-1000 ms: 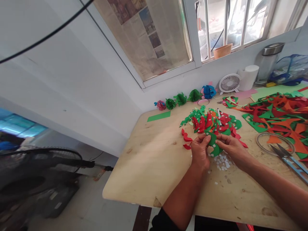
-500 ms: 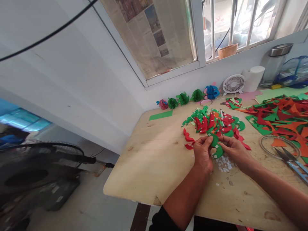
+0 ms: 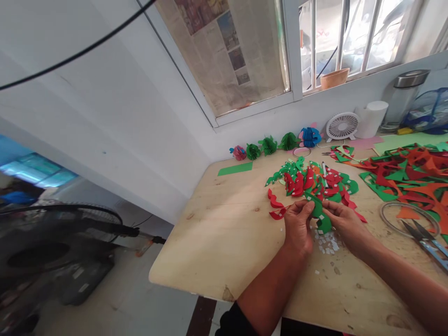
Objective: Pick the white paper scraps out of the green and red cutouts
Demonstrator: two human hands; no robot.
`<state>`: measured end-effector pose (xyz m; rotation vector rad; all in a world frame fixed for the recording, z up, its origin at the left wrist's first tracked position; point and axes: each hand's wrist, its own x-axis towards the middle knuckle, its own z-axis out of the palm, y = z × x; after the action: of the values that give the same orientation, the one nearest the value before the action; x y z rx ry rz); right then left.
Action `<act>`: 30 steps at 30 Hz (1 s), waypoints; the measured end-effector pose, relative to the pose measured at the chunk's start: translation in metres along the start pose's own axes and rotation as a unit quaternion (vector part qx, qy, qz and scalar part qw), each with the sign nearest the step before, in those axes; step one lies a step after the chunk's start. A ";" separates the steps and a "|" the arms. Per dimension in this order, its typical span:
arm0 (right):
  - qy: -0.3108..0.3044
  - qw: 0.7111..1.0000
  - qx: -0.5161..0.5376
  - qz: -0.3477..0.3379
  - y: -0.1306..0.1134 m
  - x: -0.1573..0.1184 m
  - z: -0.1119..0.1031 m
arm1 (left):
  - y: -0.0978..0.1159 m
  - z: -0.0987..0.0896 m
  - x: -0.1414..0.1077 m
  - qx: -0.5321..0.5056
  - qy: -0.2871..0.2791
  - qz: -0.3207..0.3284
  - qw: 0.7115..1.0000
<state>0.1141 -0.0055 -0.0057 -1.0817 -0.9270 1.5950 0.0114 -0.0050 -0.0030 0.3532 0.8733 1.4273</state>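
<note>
Between my hands is a green paper cutout [image 3: 325, 223] with wavy edges and small white squares on it. My left hand [image 3: 299, 221] pinches its left side between thumb and fingers. At its right edge my right hand [image 3: 343, 221] has its fingers closed on the paper, the fingertips partly hidden behind it. Small white paper squares [image 3: 328, 243] lie scattered on the table just below. Beyond my hands is a pile of red and green cutouts [image 3: 297, 183], many with white squares, and a white marker [image 3: 324, 169] rests on it.
Scissors [image 3: 425, 238] lie at the right, beside a tape ring [image 3: 385, 215]. Red, orange and green paper scraps [image 3: 409, 172] cover the table's right side. Along the wall stand folded paper figures [image 3: 269, 145], a small white fan [image 3: 343, 126] and a glass bottle [image 3: 402, 102].
The green cutout has tilted and shifted slightly right and down in my hands, with more of its lower end showing. Both hands keep their hold; the whole view has shifted a little.
</note>
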 end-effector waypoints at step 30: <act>-0.019 0.998 0.051 0.042 0.009 0.002 -0.002 | 0.003 0.002 -0.001 0.002 0.021 0.021 1.000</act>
<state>0.1134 -0.0056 -0.0151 -1.0343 -0.8246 1.7172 0.0110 -0.0050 0.0005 0.3476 0.9062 1.4771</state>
